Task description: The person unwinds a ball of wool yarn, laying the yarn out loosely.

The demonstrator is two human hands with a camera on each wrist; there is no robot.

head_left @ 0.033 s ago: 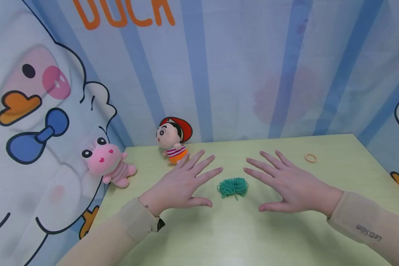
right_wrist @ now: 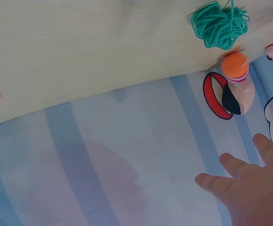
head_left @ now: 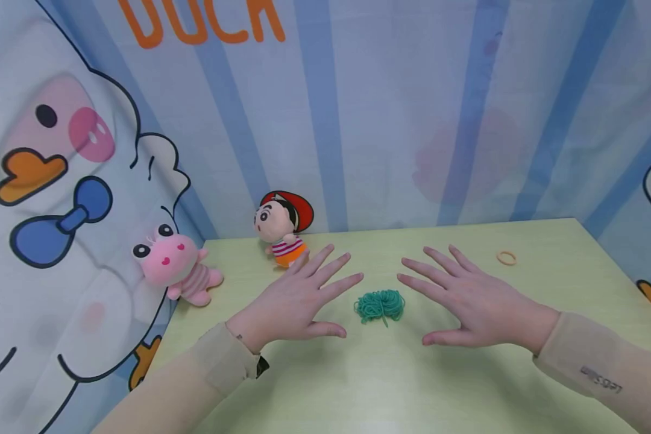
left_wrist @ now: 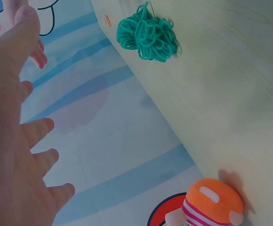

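Unmoved: left hand [head_left: 298,301], right hand [head_left: 477,307], yarn [head_left: 381,305]; backdrop [head_left: 385,120]: "DUCK".

Yarn [head_left: 381,305] on table [head_left: 380,386], doll [head_left: 282,226] behind left, ring [head_left: 506,264] behind right

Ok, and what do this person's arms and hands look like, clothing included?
Both the left hand and right hand are gloveless. The left sleeve is beige, with a small black patch at its cuff; the matching right sleeve carries dark lettering.
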